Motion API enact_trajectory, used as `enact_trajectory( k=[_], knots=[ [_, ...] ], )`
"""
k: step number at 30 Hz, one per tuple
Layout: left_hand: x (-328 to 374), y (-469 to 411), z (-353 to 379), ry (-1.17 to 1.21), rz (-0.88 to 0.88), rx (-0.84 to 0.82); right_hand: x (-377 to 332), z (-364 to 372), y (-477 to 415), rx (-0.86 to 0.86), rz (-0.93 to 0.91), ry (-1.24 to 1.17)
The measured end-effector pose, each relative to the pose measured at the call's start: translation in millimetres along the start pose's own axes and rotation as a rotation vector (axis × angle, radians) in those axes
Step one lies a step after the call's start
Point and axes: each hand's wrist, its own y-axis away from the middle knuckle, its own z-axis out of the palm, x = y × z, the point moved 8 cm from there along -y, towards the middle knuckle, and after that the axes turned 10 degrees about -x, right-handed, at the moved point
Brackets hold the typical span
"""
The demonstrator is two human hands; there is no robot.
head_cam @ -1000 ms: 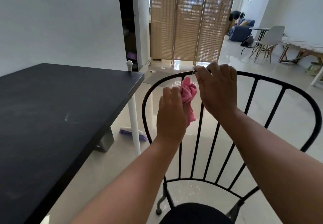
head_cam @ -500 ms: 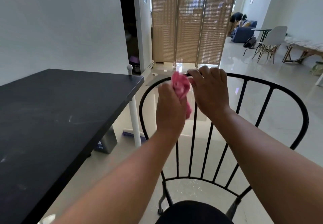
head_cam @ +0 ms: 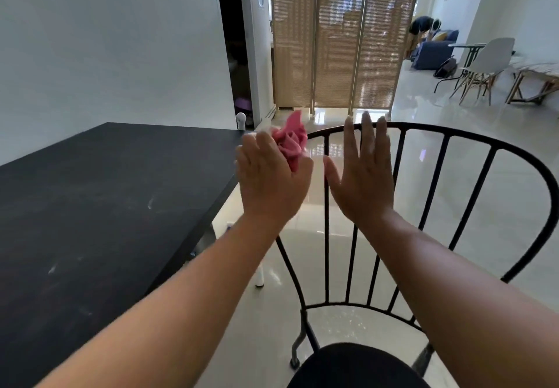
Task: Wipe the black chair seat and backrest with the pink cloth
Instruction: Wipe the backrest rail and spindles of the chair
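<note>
Left hand (head_cam: 272,181) clutches bunched cloth (head_cam: 292,142) by backrest (head_cam: 326,251) top rail; right hand (head_cam: 363,181) spread, holding nothing; bars, seat (head_cam: 357,366) likely left to wipe

The black chair (head_cam: 326,251) fills the centre and right of the frame. Its backrest (head_cam: 423,126) is a hooped metal rail over thin upright spindles. Its round dark seat (head_cam: 357,369) sits at the bottom centre, cut off by the lower edge. The pink cloth (head_cam: 292,142) is crumpled into a bunch and gripped in the left hand (head_cam: 272,181), just left of the rail's left end.
</note>
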Motion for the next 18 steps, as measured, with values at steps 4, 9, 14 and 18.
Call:
enact_trajectory(
  k=[4, 9, 14, 18],
  knots=[
    [-24.2, -25.0, 10.6, -0.033, 0.107, -0.147, -12.0, 18.2, 8.9, -0.005, 0.015, -0.020],
    [-39.4, -24.6, 33.4, 0.002, 0.099, -0.230, -12.8, 38.1, 23.1, 0.023, 0.082, -0.030],
    [-58.7, 2.8, 40.1, 0.219, -0.050, -0.154, -12.7, 38.8, 26.9, 0.103, 0.144, -0.035],
    [-77.6, 40.9, 52.0, 0.332, -0.260, -0.054, -10.4, 44.9, 35.4, 0.130, 0.177, -0.002]
  ],
)
